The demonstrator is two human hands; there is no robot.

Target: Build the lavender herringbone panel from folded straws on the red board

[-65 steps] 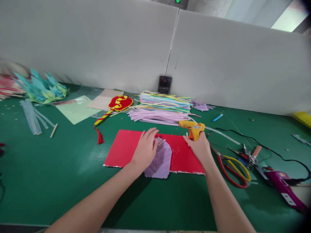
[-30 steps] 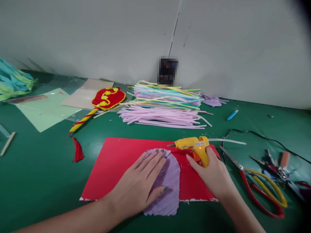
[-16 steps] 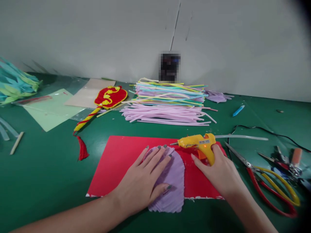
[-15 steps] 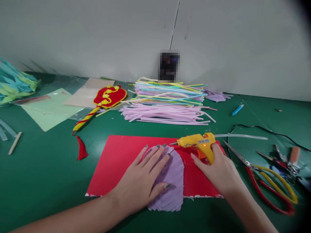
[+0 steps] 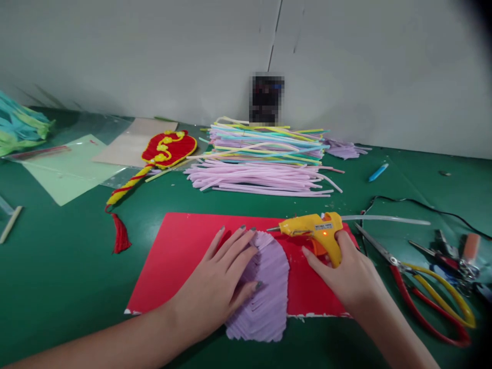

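Observation:
My left hand (image 5: 217,274) lies with its fingers spread and stretched out over the left part of a lilac piece (image 5: 265,297). This ribbed piece, rounded at the top, looks made of fuzzy stems laid side by side. It overlaps the front edge of a red board (image 5: 184,261). My right hand (image 5: 348,271) is around the handle of a yellow hot glue gun (image 5: 311,227), thumb apart on the left; its other fingers are partly hidden. The gun's orange light is on, its metal nozzle points left near the lilac piece's top, and a clear glue stick (image 5: 388,220) sticks out behind.
Red-and-yellow-handled scissors (image 5: 423,287) and small tools (image 5: 457,261) lie at the right, near a black cord (image 5: 418,204). Behind are bundles of pastel fuzzy stems (image 5: 253,177). A red-and-yellow fan (image 5: 169,149) with tassel lies left, beside a pale green sheet (image 5: 65,171).
My left hand has slid a little left on the lilac piece, uncovering more of its top. My right hand and the glue gun look nearly still. The view has shifted slightly.

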